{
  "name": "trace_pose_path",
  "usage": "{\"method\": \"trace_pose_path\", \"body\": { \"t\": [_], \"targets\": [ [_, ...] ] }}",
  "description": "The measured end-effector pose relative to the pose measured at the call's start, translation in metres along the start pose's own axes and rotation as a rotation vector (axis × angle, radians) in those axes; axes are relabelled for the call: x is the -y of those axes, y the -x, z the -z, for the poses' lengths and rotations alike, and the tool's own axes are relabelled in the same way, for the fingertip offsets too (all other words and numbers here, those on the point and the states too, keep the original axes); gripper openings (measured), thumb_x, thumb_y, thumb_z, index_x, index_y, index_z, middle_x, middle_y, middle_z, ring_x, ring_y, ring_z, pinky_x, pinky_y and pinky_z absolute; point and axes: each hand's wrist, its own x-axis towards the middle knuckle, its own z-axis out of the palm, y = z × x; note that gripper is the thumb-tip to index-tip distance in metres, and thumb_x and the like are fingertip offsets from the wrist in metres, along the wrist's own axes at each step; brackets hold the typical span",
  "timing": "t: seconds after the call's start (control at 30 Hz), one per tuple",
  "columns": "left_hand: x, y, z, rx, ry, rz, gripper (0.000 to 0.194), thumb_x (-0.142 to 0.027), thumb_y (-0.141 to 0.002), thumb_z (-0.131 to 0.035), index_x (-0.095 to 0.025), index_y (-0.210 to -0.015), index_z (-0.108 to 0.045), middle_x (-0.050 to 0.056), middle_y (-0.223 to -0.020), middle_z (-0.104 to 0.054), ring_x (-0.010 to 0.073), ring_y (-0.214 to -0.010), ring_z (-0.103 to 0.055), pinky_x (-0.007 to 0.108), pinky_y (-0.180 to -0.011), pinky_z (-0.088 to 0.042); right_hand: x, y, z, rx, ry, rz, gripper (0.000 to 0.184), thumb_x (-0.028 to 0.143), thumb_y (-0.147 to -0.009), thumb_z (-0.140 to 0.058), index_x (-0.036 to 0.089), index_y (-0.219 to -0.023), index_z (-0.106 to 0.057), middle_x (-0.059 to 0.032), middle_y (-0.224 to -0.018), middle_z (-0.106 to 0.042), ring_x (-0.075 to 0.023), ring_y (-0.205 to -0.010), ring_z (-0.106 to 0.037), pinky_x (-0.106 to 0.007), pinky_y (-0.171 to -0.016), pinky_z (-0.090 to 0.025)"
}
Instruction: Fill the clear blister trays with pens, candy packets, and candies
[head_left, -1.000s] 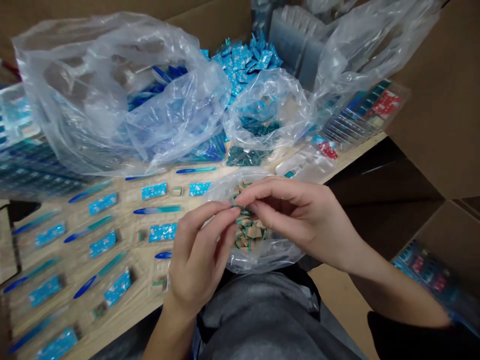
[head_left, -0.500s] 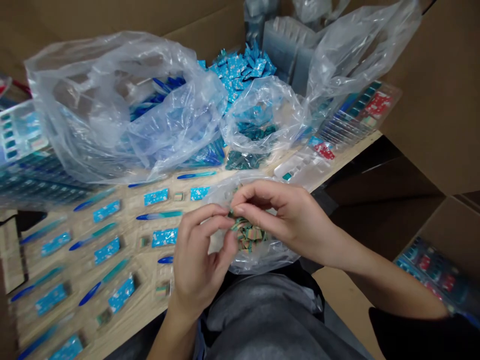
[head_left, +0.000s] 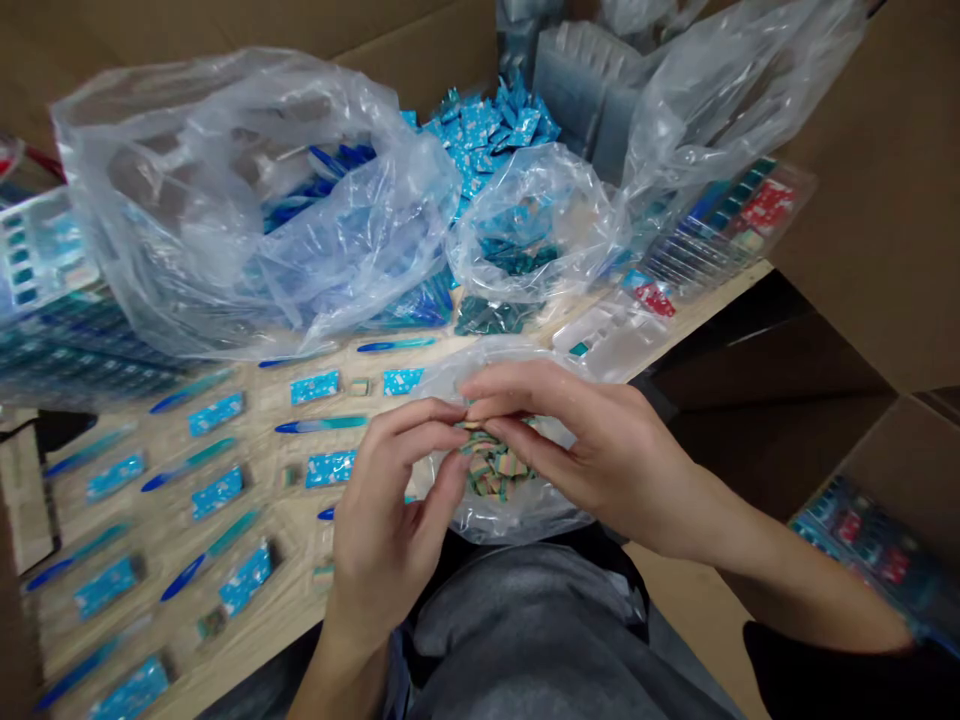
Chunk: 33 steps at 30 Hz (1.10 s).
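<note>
Both my hands meet over an open clear plastic bag point(head_left: 551, 512) in front of my lap. The bag holds a heap of small striped blocks point(head_left: 501, 470) in green, pink and tan. My right hand point(head_left: 592, 440) reaches in from the right, thumb and fingers pinched on a small striped block point(head_left: 472, 424), mostly hidden by the fingertips. My left hand point(head_left: 397, 490) is curved on the left side, its fingertips at the same block and touching it or nearly so.
Clear trays on the wooden table point(head_left: 285, 590) hold blue pens point(head_left: 321, 425) and blue packets point(head_left: 217, 412). Behind stand a large plastic bag of pens point(head_left: 352, 250), a smaller bag point(head_left: 536, 215), heaped blue packets point(head_left: 487, 130) and filled trays point(head_left: 731, 215). Cardboard point(head_left: 885, 200) rises at right.
My right hand's fingers have extended and flattened over the bag, and its thumb has shifted right. My left hand has moved slightly left, fingertips still close to the right ones. The view has shifted a little.
</note>
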Motion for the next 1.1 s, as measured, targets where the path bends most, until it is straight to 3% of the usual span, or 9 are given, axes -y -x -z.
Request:
{"method": "trace_pose_path", "body": {
  "t": [0.13,0.27,0.43,0.53,0.63,0.8,0.93,1.0,1.1],
  "targets": [
    [0.0,0.001,-0.006,-0.129,0.042,0.022,0.035,0.005,-0.083,-0.061,-0.019,-0.108,-0.064,0.003,-0.102,-0.064,0.0138,-0.098,-0.063,0.028,-0.086,-0.052,0.0,0.0,0.001,0.044,-0.062,0.02,0.028,0.004,-0.096,-0.051,0.02,-0.117,-0.061,-0.0011,-0.119,-0.07,-0.0113,-0.112,-0.066,-0.023,-0.096,-0.056],
    [0.002,-0.001,-0.009,-0.2,0.113,0.0,0.034,0.002,-0.082,-0.065,-0.022,-0.105,-0.062,0.001,-0.095,-0.065,0.0148,-0.092,-0.065,0.034,-0.087,-0.054,-0.003,0.002,-0.001,-0.015,-0.215,-0.133,0.03,0.002,-0.092,-0.052,0.019,-0.115,-0.061,-0.0006,-0.107,-0.072,-0.0103,-0.097,-0.071,-0.019,-0.083,-0.058],
    [0.005,-0.004,-0.007,-0.151,0.294,0.004,0.039,0.005,-0.08,-0.065,-0.021,-0.109,-0.058,-0.001,-0.091,-0.064,0.0123,-0.088,-0.064,0.029,-0.084,-0.054,-0.007,0.003,-0.005,-0.108,-0.193,-0.194,0.033,0.001,-0.09,-0.055,0.018,-0.117,-0.06,0.0015,-0.093,-0.073,-0.0091,-0.086,-0.072,-0.015,-0.072,-0.057],
    [0.004,-0.002,-0.005,-0.103,0.261,0.039,0.041,0.006,-0.079,-0.064,-0.021,-0.109,-0.059,0.0,-0.094,-0.063,0.0131,-0.091,-0.064,0.029,-0.083,-0.054,-0.004,0.003,-0.003,-0.061,-0.099,-0.119,0.036,0.004,-0.093,-0.053,0.021,-0.124,-0.059,0.0003,-0.102,-0.073,-0.0106,-0.091,-0.072,-0.018,-0.078,-0.059],
    [0.003,0.001,-0.003,-0.082,0.126,0.075,0.042,0.003,-0.081,-0.064,-0.024,-0.112,-0.06,0.001,-0.101,-0.063,0.0145,-0.097,-0.063,0.031,-0.089,-0.052,0.002,0.005,0.002,0.039,-0.023,-0.063,0.045,0.004,-0.094,-0.049,0.025,-0.133,-0.055,-0.0004,-0.117,-0.071,-0.0142,-0.109,-0.069,-0.024,-0.09,-0.059],
    [0.004,0.004,-0.002,-0.016,0.039,0.107,0.037,-0.004,-0.087,-0.063,-0.026,-0.117,-0.062,0.001,-0.108,-0.063,0.0141,-0.107,-0.06,0.028,-0.098,-0.048,0.006,0.007,0.009,0.136,-0.054,-0.068,0.061,-0.002,-0.091,-0.049,0.028,-0.144,-0.044,-0.0011,-0.143,-0.056,-0.0132,-0.122,-0.062,-0.022,-0.103,-0.054],
    [0.004,0.004,0.0,-0.026,0.317,0.232,0.024,-0.01,-0.092,-0.062,-0.025,-0.109,-0.066,0.0,-0.1,-0.063,0.0097,-0.097,-0.062,0.018,-0.085,-0.052,0.0,0.008,0.006,0.129,-0.213,-0.05,0.049,0.01,-0.096,-0.058,0.027,-0.141,-0.048,-0.0037,-0.14,-0.057,-0.0132,-0.115,-0.066,-0.025,-0.095,-0.06],
    [0.004,0.005,0.001,-0.052,0.418,0.256,0.021,-0.013,-0.092,-0.063,-0.026,-0.108,-0.068,0.0,-0.099,-0.064,0.0088,-0.096,-0.062,0.016,-0.081,-0.053,-0.001,0.008,0.003,0.076,-0.204,-0.03,0.033,0.014,-0.096,-0.061,0.024,-0.127,-0.059,-0.0031,-0.123,-0.067,-0.0132,-0.108,-0.068,-0.026,-0.092,-0.061],
    [0.003,0.007,0.002,-0.098,0.358,0.235,0.028,-0.013,-0.091,-0.066,-0.029,-0.113,-0.07,0.0,-0.102,-0.067,0.0094,-0.1,-0.064,0.016,-0.084,-0.053,0.0,0.005,-0.002,-0.039,-0.112,0.021,0.015,0.009,-0.094,-0.062,0.018,-0.103,-0.069,-0.0024,-0.102,-0.074,-0.0113,-0.099,-0.07,-0.023,-0.09,-0.06]
  ]
}}
